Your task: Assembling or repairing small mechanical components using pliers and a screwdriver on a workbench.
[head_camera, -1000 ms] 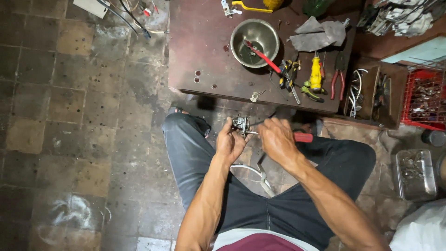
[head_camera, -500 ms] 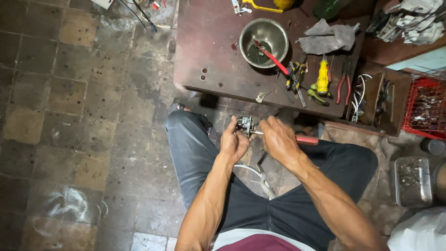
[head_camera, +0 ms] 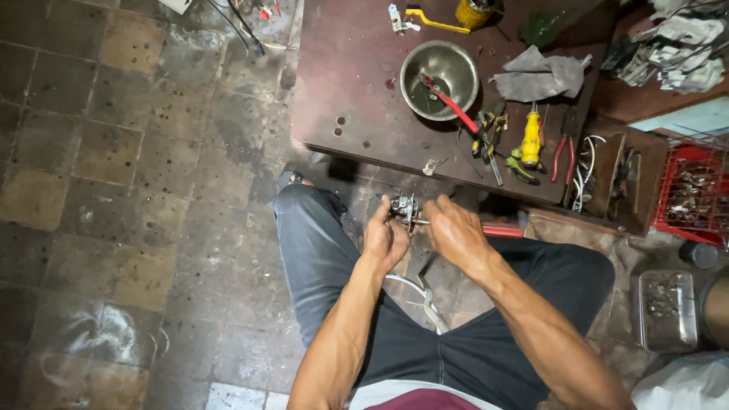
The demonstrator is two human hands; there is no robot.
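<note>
Your left hand (head_camera: 386, 239) was clenched around the small grey metal assembly (head_camera: 402, 205), holding it in the air above your knees, just in front of the near edge of the low dark-red wooden table (head_camera: 349, 91); the assembly touched neither table nor floor. Your right hand (head_camera: 456, 231) was closed on the red-handled screwdriver (head_camera: 503, 230); the handle's end projected to the right of the fist, and the thin shaft ran left from the fingers to the assembly. The two hands were just beside each other; whether the tip was seated in a fastener could not be told, as the fingers hid it.

Judged from this posture, the step in hand was work on a fastener of the assembly with the driver. A further turn would call for a firm left-hand hold against twisting, with the shaft kept in line with the fastener; a slip could send the tip toward the left palm.

On the table, well apart from the hands, lay a round steel bowl (head_camera: 448, 68) with a red-handled tool across it, a crumpled grey cloth (head_camera: 539, 76), a yellow-handled tool (head_camera: 531, 137) and red-handled pliers (head_camera: 566, 148); a red wire basket (head_camera: 695, 193) stood at the far right; the dark tiled floor (head_camera: 114, 190) lay to your left.
</note>
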